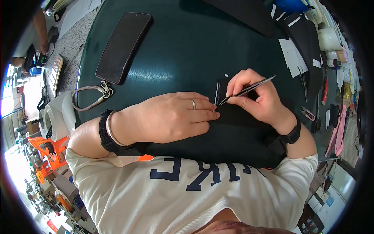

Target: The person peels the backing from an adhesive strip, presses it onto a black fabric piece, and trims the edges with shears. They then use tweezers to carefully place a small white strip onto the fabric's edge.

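My left hand (171,119) lies flat on the dark green table (175,46), fingers stretched toward the right. By its fingertips lies a narrow dark strip with a pale, shiny edge (217,93); the hand partly hides its near end. My right hand (259,95) pinches slim dark tweezers (254,85), tilted with their points down at the strip, close to the left fingertips. Whether the points grip anything is too small to tell. A tiny white scrap (226,75) sits just beyond the right hand.
A black phone (124,46) with a grey cord loop (88,106) lies at the left. Along the right are white paper pieces (291,56), another pair of tweezers (304,84), thread snips (307,114) and black sheets (306,29). Another person's hand (43,46) shows far left.
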### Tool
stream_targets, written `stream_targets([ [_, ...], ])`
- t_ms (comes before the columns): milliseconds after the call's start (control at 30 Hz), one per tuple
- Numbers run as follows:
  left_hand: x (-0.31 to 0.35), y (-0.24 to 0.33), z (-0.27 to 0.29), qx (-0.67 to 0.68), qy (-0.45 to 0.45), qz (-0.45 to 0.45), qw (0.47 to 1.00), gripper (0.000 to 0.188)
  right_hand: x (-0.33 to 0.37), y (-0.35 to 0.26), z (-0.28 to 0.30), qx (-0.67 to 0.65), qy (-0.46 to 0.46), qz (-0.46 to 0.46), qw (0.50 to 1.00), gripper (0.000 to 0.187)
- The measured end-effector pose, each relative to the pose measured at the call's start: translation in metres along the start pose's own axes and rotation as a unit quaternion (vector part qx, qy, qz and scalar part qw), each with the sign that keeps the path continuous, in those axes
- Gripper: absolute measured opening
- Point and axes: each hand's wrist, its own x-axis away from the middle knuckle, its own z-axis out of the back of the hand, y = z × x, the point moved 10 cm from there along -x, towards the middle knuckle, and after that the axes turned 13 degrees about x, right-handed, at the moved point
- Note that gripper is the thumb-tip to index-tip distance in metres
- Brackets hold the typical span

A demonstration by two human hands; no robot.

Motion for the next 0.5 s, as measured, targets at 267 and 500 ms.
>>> stream_targets([
  [267, 0.002, -0.002, 0.002, 0.012, 0.011, -0.002, 1.000, 0.013, 0.000, 0.002, 0.001, -0.012, 0.014, -0.015, 1.000, 0.025],
  [500, 0.002, -0.006, 0.013, -0.046, 0.032, 0.032, 0.998, 0.015, 0.000, 0.001, 0.002, 0.017, 0.015, -0.008, 1.000, 0.025],
])
